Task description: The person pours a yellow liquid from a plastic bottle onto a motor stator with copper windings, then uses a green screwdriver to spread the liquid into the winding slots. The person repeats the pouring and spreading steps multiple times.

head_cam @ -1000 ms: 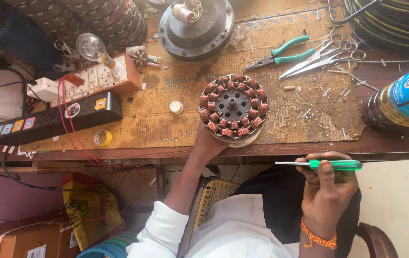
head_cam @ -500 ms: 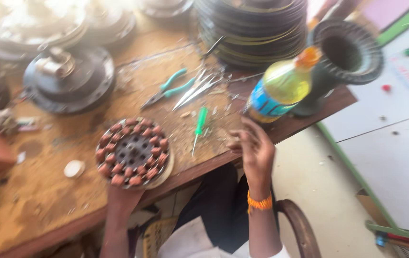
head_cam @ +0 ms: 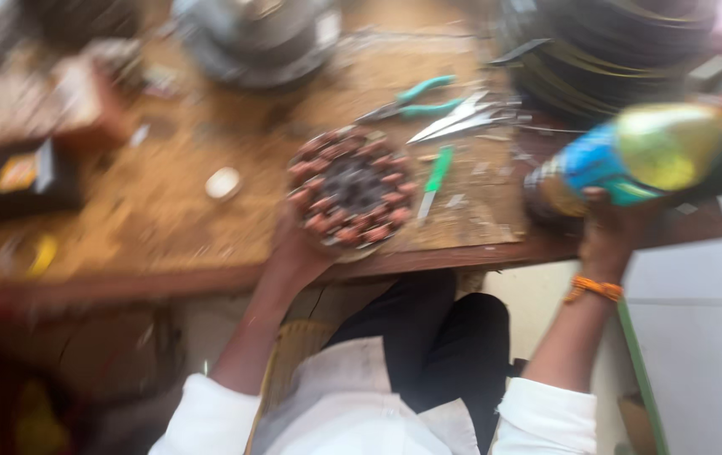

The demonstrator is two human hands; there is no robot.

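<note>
The view is blurred. A round motor stator with copper windings lies on the wooden workbench near its front edge. My left hand grips the stator's near rim from below. My right hand is wrapped around the lower part of a plastic bottle of yellow liquid with a blue label, which is tilted on its side at the bench's right end. A green-handled screwdriver lies on the bench just right of the stator.
Teal-handled pliers and scissors lie behind the screwdriver. A grey fan motor housing stands at the back, dark stacked rings at back right. A black power strip sits left, with a small white cap nearby.
My right hand laid the green screwdriver on the bench, then moved right and took hold of the bottle, which now tilts. My left hand stays on the stator.
</note>
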